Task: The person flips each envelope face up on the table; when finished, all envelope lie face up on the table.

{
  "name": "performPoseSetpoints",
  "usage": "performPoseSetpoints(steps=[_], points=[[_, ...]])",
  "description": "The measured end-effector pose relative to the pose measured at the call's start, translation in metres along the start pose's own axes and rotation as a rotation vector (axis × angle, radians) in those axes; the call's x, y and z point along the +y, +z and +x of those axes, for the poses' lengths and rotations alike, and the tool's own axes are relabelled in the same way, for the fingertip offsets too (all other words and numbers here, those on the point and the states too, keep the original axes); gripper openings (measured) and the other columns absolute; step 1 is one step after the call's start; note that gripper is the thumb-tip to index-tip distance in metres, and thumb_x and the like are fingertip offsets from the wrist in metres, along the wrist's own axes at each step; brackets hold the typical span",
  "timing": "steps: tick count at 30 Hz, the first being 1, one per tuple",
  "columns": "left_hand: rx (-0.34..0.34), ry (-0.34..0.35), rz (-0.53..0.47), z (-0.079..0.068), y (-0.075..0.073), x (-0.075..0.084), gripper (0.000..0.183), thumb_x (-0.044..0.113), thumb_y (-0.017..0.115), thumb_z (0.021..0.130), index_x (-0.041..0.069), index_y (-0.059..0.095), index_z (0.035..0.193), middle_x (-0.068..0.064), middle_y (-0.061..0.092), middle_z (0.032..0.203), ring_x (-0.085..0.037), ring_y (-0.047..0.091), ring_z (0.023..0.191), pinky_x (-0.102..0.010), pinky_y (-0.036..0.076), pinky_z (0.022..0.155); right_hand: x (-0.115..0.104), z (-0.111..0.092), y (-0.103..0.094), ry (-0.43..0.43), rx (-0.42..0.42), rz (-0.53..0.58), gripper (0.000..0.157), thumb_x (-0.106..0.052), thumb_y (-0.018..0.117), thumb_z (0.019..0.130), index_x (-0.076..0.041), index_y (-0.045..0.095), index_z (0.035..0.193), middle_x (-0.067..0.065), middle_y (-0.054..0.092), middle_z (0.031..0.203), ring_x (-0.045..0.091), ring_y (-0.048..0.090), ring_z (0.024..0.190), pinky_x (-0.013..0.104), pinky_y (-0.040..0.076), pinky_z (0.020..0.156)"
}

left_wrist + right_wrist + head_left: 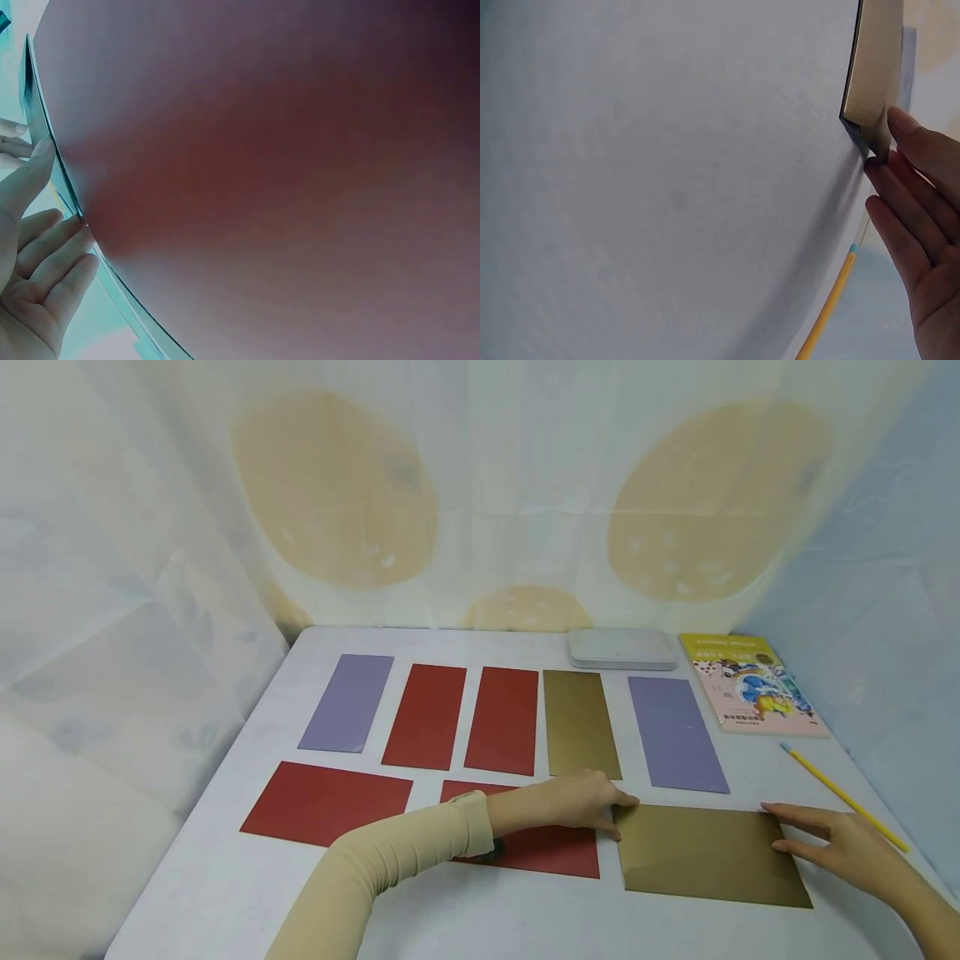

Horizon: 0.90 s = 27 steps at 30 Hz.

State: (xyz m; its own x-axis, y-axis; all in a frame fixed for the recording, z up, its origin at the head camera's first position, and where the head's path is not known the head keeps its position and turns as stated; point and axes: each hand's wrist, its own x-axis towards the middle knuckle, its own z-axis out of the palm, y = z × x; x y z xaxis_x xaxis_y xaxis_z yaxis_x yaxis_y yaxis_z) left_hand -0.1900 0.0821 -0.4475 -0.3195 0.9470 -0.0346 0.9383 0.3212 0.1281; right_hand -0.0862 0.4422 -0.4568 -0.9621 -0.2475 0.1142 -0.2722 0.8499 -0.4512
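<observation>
A gold rectangular card (712, 852) lies lengthwise at the front right in the head view, close over the white table. My left hand (577, 802) holds its left end, index finger at the far corner and thumb at the left edge. At the opposite end, my right hand (847, 843) grips the short edge. The right wrist view shows that thumb (907, 124) on one face of the card and the fingers at its edge. Beneath my left wrist is a red card (540, 852), partly hidden by the forearm.
Another red card (322, 802) lies at front left. Behind stand a row of cards: lilac (348, 702), two red ones (425, 718), gold (581, 722) and lilac (678, 735). A white case (622, 647), a booklet (753, 685) and a yellow pencil (843, 793) are at the right.
</observation>
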Motion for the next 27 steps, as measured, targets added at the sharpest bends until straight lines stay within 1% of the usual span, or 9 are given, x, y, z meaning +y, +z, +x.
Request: performPoseSetpoints(steps=[5,6,7,12,14,17,22,24,27], points=[[0.006,0.016,-0.014,-0.001,0.0,-0.001,0.055,0.042,0.075,0.083,0.018,0.063,0.131,0.007,0.071,0.101,-0.001,0.06,0.078,-0.011,0.044,0.076,-0.001,0.0,-0.001,-0.029,0.033,-0.056,0.049,-0.021,0.085,0.071,-0.011,0.071,0.116,-0.017,0.062,0.112,-0.016,0.049,0.098,0.008,0.045,0.068],[0.011,0.022,-0.017,-0.001,0.0,-0.001,0.054,0.041,0.075,0.083,0.018,0.063,0.131,0.008,0.071,0.102,-0.001,0.061,0.08,-0.011,0.044,0.076,-0.002,0.0,-0.001,-0.04,0.045,-0.08,0.048,-0.022,0.085,0.071,-0.013,0.072,0.116,-0.017,0.063,0.111,-0.016,0.05,0.094,0.009,0.044,0.065],[0.014,0.034,-0.013,-0.002,0.0,-0.002,0.053,0.041,0.074,0.084,0.019,0.062,0.131,0.008,0.07,0.104,0.0,0.061,0.081,-0.011,0.044,0.076,-0.004,-0.001,-0.001,-0.053,0.056,-0.102,0.047,-0.022,0.086,0.07,-0.014,0.072,0.115,-0.015,0.065,0.109,-0.015,0.051,0.087,0.01,0.043,0.062],[0.016,0.121,0.0,-0.007,-0.001,0.001,0.048,0.04,0.07,0.088,0.022,0.061,0.132,0.01,0.068,0.112,0.002,0.063,0.09,-0.01,0.044,0.075,-0.013,-0.003,-0.001,-0.132,0.075,-0.218,0.045,-0.025,0.087,0.066,-0.021,0.074,0.11,-0.009,0.07,0.102,-0.005,0.058,0.081,0.018,0.045,0.059],[0.003,0.141,-0.01,-0.008,-0.001,0.003,0.046,0.038,0.069,0.089,0.021,0.062,0.132,0.01,0.068,0.114,0.002,0.063,0.091,-0.009,0.043,0.076,-0.015,-0.003,-0.001,-0.144,0.062,-0.239,0.045,-0.026,0.088,0.066,-0.022,0.075,0.108,-0.007,0.072,0.1,-0.002,0.062,0.089,0.021,0.05,0.063],[-0.019,0.138,-0.024,-0.008,-0.002,0.006,0.045,0.036,0.069,0.09,0.02,0.062,0.131,0.011,0.067,0.115,0.003,0.063,0.089,-0.008,0.042,0.078,-0.017,-0.003,-0.002,-0.144,0.045,-0.242,0.044,-0.026,0.087,0.066,-0.023,0.075,0.107,-0.003,0.073,0.098,-0.001,0.062,0.089,0.024,0.05,0.062],[-0.041,0.131,-0.019,-0.007,-0.002,0.008,0.044,0.034,0.068,0.091,0.019,0.061,0.132,0.012,0.067,0.114,0.002,0.062,0.089,-0.009,0.042,0.079,-0.015,-0.005,-0.001,-0.153,0.05,-0.223,0.045,-0.023,0.088,0.065,-0.021,0.075,0.108,-0.005,0.072,0.1,-0.003,0.061,0.09,0.018,0.047,0.063],[-0.052,0.134,-0.031,-0.008,-0.003,0.007,0.044,0.034,0.067,0.092,0.018,0.06,0.133,0.012,0.066,0.117,0.002,0.062,0.094,-0.008,0.041,0.081,-0.014,-0.006,0.0,-0.16,0.054,-0.213,0.046,-0.022,0.088,0.065,-0.02,0.074,0.109,-0.006,0.071,0.101,-0.004,0.06,0.091,0.012,0.045,0.064],[-0.066,0.122,-0.066,-0.013,-0.008,0.004,0.048,0.034,0.066,0.093,0.019,0.056,0.138,0.009,0.062,0.126,0.002,0.058,0.108,-0.008,0.039,0.088,-0.016,-0.007,0.001,-0.175,0.076,-0.205,0.048,-0.023,0.088,0.064,-0.02,0.074,0.11,-0.01,0.069,0.104,-0.004,0.06,0.093,0.006,0.042,0.069]])
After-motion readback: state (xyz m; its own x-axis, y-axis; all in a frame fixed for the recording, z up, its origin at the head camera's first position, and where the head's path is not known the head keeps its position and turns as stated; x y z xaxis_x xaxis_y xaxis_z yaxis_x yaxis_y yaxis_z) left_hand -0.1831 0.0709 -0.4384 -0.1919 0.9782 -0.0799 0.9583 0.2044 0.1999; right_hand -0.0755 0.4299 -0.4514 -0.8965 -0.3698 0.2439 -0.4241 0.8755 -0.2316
